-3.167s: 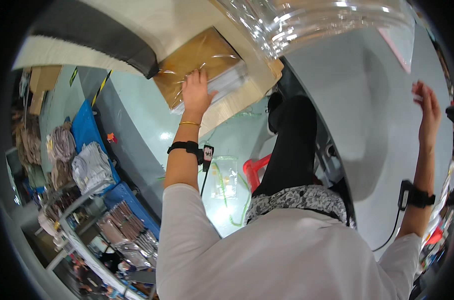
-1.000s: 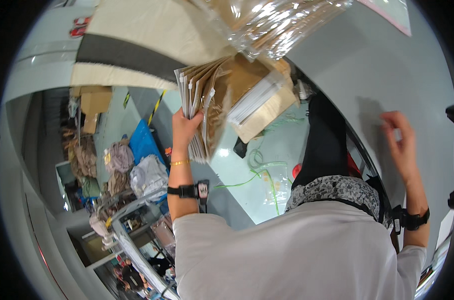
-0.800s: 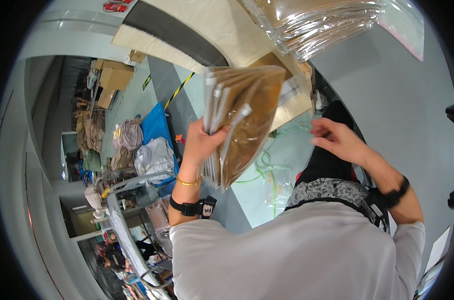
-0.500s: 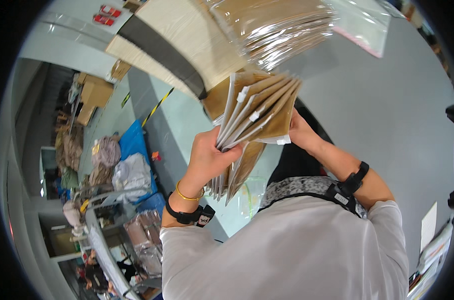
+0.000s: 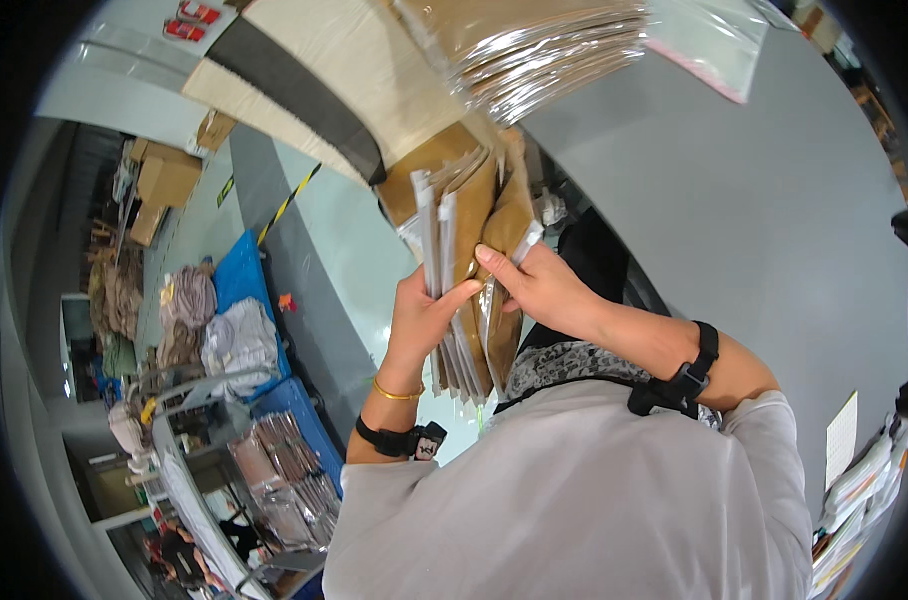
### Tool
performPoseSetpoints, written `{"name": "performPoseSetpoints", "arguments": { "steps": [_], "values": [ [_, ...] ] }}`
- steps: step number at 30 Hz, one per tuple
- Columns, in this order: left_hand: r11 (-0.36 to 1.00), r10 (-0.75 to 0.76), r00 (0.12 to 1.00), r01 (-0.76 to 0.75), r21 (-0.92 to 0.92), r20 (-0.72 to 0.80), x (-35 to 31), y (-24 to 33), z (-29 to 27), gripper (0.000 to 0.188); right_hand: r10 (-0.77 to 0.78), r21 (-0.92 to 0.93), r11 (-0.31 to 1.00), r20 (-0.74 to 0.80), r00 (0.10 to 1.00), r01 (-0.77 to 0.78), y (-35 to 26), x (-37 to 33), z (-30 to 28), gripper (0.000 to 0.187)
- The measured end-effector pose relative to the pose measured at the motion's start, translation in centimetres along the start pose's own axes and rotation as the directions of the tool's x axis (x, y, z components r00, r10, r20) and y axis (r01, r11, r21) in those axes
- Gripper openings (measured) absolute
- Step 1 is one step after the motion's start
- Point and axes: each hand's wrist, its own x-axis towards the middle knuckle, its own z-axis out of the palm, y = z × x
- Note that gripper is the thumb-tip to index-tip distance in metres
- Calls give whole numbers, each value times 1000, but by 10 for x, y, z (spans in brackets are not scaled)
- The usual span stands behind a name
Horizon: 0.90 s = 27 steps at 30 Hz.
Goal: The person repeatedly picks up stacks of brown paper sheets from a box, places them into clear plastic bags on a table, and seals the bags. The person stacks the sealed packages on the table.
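both hands close on one bundle of flat brown packets in clear sleeves, held upright at the centre of the frame, just above the grey shirt. the left hand grips the bundle from its left side, fingers wrapped onto the packet edges, thumb pointing toward the middle. the right hand clasps it from the right, its thumb laid across the front of the sleeves and touching the tip of the left thumb. the packets fan slightly apart at their top ends; their lower ends hang down between the two wrists.

a gold bangle and a black wrist strap sit on the left forearm; another black strap circles the right forearm.

directly above the bundle, at the top centre, lies a larger stack of the same sleeved brown packets, its shiny edges turned to the lower right. a clear plastic bag lies beside it to the right on the grey table surface. a tan cloth with a dark band spreads across the upper left. at the left edge, piles of bagged garments rest on a blue sheet, and cardboard boxes stand farther up.
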Motion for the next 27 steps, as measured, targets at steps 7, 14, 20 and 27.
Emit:
{"name": "performPoseSetpoints", "arguments": {
  "steps": [7,14,20,27],
  "values": [
    [766,-491,793,196,-612,-361,-78,-86,-83,31,286,489,841,-39,957,-231,44,99,15,49],
    [846,-325,756,-36,-532,-568,-142,-71,-155,43,21,662,749,-63,998,26,68,240,-15,55],
    [846,-326,807,16,-533,-493,-104,-43,-142,28,353,156,927,-53,934,-342,86,200,-39,78],
    [808,-76,991,-2,-590,-107,-11,16,-62,29,-54,229,973,354,934,-31,21,43,-57,78]
  ]
}}
